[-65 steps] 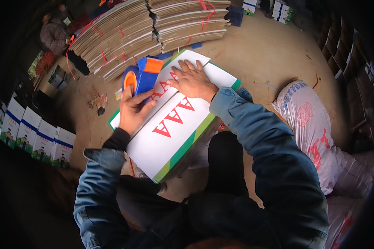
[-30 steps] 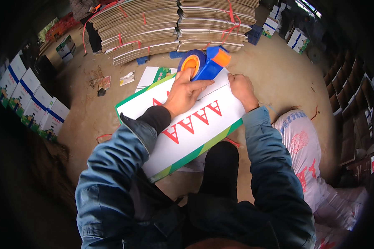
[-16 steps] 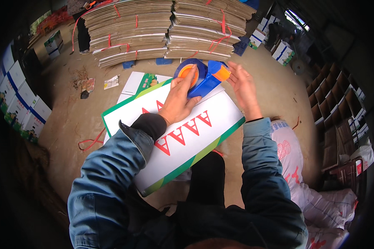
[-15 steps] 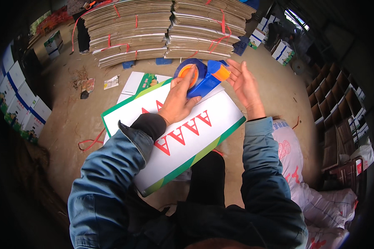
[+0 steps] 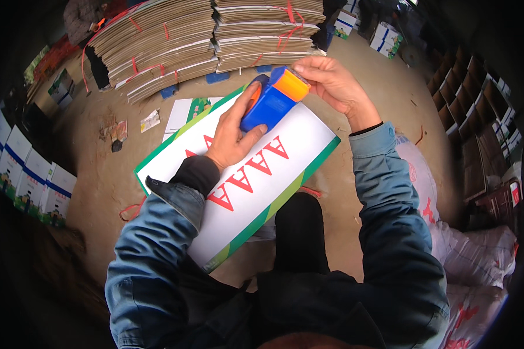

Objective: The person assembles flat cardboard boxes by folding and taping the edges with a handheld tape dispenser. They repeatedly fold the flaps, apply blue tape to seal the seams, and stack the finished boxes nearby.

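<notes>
A smooth plastic tape dispenser (image 5: pixel 268 110), blue and blocky with an orange guard, is gripped by the left hand (image 5: pixel 230 134), its fingers and thumb closed around the body. The right hand (image 5: pixel 337 87) is held with bent fingers, the tips set against the dispenser's serrated front end; whether a strip of clear film is pinched there cannot be told. The dispenser is held over the far right end of a long carton (image 5: pixel 308 136), near its far corner; whether it is pressed to the surface cannot be made out. The carton's flat top is covered in glossy white, printed with large red letters, and its long edges are banded in two greens. Just beside its near long edge, a knee (image 5: pixel 300 232) in dark cloth is shown. Beyond the far long edge, near the left corner, a flat white-and-green printed sheet (image 5: pixel 180 113) is laid on the dusty brown floor (image 5: pixel 367 81). Farther out, tall piles of flattened corrugated cardboard (image 5: pixel 163 49) are stacked in ragged layers and tied with red plastic strap. To the left, upright white boxes (image 5: pixel 32 174) with blue bands are lined up; to the right, bulging woven sacks (image 5: pixel 471 247) are slumped below rows of open-fronted brown boxes (image 5: pixel 463 99).
</notes>
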Demonstrator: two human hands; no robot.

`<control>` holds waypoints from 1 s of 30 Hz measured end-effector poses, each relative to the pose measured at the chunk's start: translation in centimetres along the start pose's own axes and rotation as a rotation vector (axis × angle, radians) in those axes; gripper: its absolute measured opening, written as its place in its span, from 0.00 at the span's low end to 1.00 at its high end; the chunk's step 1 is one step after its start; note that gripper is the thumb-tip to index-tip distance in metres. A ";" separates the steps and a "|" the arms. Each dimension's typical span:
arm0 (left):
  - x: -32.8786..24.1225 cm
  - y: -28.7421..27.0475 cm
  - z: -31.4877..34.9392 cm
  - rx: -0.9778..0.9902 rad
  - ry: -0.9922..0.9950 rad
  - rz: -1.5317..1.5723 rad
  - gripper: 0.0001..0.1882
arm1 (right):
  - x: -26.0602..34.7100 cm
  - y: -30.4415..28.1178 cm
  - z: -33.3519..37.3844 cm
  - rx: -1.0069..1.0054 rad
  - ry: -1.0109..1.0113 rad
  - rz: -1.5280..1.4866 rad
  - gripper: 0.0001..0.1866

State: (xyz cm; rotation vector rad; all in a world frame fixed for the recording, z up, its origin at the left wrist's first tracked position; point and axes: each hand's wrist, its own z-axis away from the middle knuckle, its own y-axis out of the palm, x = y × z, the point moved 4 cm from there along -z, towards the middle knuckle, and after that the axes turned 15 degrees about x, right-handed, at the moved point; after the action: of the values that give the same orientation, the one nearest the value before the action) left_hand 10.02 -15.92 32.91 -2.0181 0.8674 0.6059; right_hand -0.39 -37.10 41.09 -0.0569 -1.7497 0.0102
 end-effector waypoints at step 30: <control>-0.4 -1.0 -1.3 -0.183 -0.157 0.715 0.21 | -4.0 -14.1 -0.1 -0.712 -0.007 0.062 0.07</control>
State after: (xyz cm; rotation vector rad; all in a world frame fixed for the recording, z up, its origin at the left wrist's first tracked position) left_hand 10.61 -16.50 34.38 -1.7505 1.4870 1.2551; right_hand -0.04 -51.34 37.74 -0.6290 -1.6807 -0.5672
